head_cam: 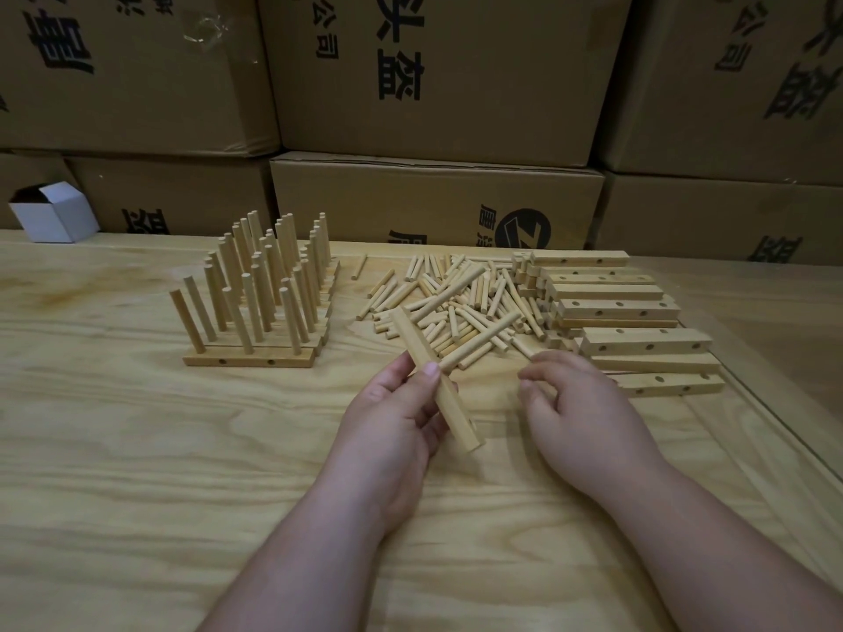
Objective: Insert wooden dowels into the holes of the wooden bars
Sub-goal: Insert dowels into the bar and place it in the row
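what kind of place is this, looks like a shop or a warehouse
Probably a small workshop or packing room in a warehouse: stacked cardboard boxes behind a wooden table, with loose dowels and drilled wooden bars in batches.

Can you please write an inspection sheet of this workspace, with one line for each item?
Surface: pale wooden table, grain visible.
Job's things: loose dowels in a pile at centre; bare bars stacked at the right, holes visible; finished bars with upright dowels in rows at the left.
Clutter: one stray dowel apart from the pile; small white box, open, at far left.
Grippers: left hand holds one bar tilted above the table; right hand has fingers loosely curled and holds nothing.
Cables: nothing seen.
Surroundings: stacked cardboard cartons with black print behind the table.
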Demonstrator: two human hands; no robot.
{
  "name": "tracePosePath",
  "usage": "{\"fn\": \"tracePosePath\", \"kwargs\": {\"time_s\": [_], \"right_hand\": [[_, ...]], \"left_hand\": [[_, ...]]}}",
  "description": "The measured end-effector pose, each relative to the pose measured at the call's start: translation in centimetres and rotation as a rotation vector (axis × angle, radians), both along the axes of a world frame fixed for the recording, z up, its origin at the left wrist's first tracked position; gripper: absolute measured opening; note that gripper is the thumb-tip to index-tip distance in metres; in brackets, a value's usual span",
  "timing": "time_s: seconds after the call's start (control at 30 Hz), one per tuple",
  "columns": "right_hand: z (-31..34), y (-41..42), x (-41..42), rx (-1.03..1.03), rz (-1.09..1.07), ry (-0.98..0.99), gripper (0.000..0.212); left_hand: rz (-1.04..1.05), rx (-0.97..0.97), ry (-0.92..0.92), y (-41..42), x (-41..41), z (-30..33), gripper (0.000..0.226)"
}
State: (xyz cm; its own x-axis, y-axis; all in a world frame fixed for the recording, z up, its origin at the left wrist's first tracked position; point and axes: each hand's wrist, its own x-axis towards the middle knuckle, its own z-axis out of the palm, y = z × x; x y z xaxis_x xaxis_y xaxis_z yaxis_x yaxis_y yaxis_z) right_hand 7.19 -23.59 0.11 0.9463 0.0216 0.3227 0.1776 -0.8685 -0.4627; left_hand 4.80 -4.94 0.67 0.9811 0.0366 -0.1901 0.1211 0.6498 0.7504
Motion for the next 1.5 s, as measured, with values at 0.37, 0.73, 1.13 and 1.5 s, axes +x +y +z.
{"fn": "tracePosePath", "kwargs": {"time_s": [0.37,0.73,1.13,1.5], "right_hand": [[0.2,0.0,0.0,-0.115,-0.188,0.065,0.022],[0.4,0.2,-0.2,0.101,-0.027,-0.084,0.004],[0.9,1.3,-1.4,0.158,0.496,-0.241,0.016],[1.8,1.7,-2.0,0.145,0.542,-0.299,0.014]], "left_hand": [[0.021,-0.012,0.01,0.1,0.1,-0.1,0.033],[0.152,-0.082,0.097,0.4,0.4,0.1,0.04],[0.171,-0.128,0.146,0.8,0.8,0.1,0.045],[0.171,-0.039,0.095,0.6,0.6,0.0,0.047]]}}
